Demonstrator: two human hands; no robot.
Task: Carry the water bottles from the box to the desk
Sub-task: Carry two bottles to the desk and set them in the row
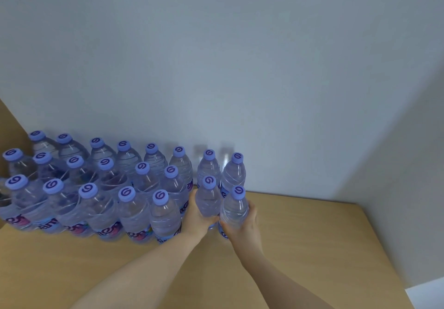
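— How many bottles (134, 215) are there?
— Twenty-one countable: one gripped in the left hand (199, 215), one in the right hand (245, 224), two just behind that pair, seventeen massed left of the grip.
— Surfaces?
— One desk (300, 248).

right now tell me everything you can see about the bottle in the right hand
The bottle in the right hand is clear ribbed plastic, seemingly full of water, with a lilac screw cap bearing a purple swirl. It stands upright at the right end of the bottles on the tan desk. The right hand curls round its lower body, hiding most of the label. Whether its base touches the desk cannot be told. The bottle held by the left hand stands close on its left.
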